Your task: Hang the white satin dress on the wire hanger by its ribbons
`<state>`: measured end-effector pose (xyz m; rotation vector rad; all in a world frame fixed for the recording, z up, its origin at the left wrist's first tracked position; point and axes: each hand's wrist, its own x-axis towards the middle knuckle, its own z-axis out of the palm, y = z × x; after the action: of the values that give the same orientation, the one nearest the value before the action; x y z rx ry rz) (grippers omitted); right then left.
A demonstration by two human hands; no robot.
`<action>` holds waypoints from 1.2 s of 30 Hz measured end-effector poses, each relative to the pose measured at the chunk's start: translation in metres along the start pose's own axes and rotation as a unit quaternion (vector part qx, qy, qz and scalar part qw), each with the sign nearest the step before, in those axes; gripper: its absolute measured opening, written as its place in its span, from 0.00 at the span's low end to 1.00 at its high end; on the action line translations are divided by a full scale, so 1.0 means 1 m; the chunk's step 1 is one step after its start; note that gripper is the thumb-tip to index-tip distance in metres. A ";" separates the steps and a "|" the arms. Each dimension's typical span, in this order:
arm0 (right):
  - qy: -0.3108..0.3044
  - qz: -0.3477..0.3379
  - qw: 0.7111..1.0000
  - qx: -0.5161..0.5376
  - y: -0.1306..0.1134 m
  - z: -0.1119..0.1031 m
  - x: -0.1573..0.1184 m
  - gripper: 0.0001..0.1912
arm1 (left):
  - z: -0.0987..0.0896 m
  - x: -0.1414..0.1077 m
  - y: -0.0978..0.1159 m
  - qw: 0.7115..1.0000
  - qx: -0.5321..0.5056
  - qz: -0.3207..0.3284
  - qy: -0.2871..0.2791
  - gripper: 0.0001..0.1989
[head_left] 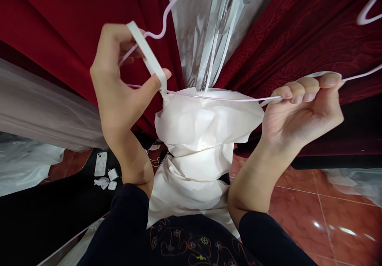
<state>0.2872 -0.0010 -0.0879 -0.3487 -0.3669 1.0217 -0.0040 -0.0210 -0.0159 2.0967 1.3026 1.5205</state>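
A white dress (pixel 205 162) with a ruffled top hangs in front of me, draping down toward my lap. Across its top runs the bar of a thin pink clothes hanger (pixel 221 98). My left hand (pixel 110 75) stretches a flat white strap (pixel 151 55) of the dress between its fingertips and thumb, over the hanger's left end. That end passes behind the strap, partly hidden by the fingers. On the other side my right hand (pixel 301 107) is closed around the hanger's right end, palm toward me. A second white strap lies over those fingers.
Dark red curtains (pixel 68 23) hang at both sides, with clear plastic-wrapped garments (pixel 209 27) between them. At left, a black surface (pixel 59 214) holds a phone (pixel 100 164) and a white charger (pixel 112 174). Red floor tiles (pixel 298 202) show at right.
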 end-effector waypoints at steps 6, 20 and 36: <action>-0.006 -0.008 1.000 -0.007 -0.002 0.000 0.006 0.26 | 0.016 0.023 -0.001 0.998 -0.024 -0.023 -0.046 0.16; 0.035 -0.007 0.999 -0.020 0.007 0.006 -0.002 0.21 | 0.053 -0.032 -0.023 0.734 -0.612 -0.176 0.235 0.20; 0.088 -0.043 0.977 -0.190 -0.028 -0.020 0.001 0.28 | 0.056 -0.040 -0.026 0.762 -0.592 -0.142 0.220 0.16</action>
<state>0.3185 -0.0156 -0.0929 -0.7567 -0.4136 0.8251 0.0280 -0.0210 -0.0821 0.7229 0.3892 1.9439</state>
